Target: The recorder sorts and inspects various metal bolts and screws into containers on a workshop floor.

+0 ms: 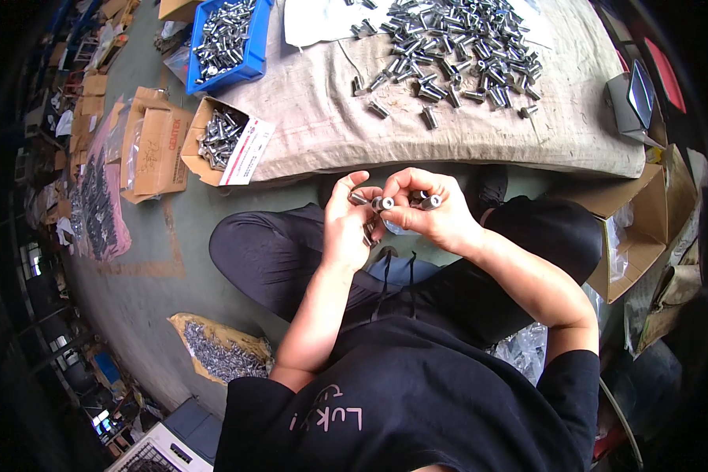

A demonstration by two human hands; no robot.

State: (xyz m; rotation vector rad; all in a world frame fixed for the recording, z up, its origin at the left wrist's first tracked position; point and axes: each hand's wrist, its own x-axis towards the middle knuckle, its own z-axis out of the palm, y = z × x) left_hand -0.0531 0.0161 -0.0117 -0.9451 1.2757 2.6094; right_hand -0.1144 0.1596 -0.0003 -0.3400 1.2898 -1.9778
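Both hands meet above my lap, in front of the cloth-covered table. My left hand (346, 228) is closed around several short, shiny metal bolt-like parts (359, 199), some half hidden in the palm. Between the two hands a metal part with a round, hollow-looking end (383, 204) faces upward, pinched by the thumb and forefinger of my right hand (440, 208). Another cylindrical part (431, 202) sticks out from the curled fingers of that hand. On the table lies a large loose pile of similar metal parts (456, 47), a few strewn toward the near edge.
A blue bin (261, 47) and an open carton (252, 149), both holding metal parts, stand at the table's left. A cardboard box (153, 149) stands farther left. At right are a grey box-shaped device (625, 110) and an open carton (645, 228). Small parts fill a sack (182, 324) lower left.
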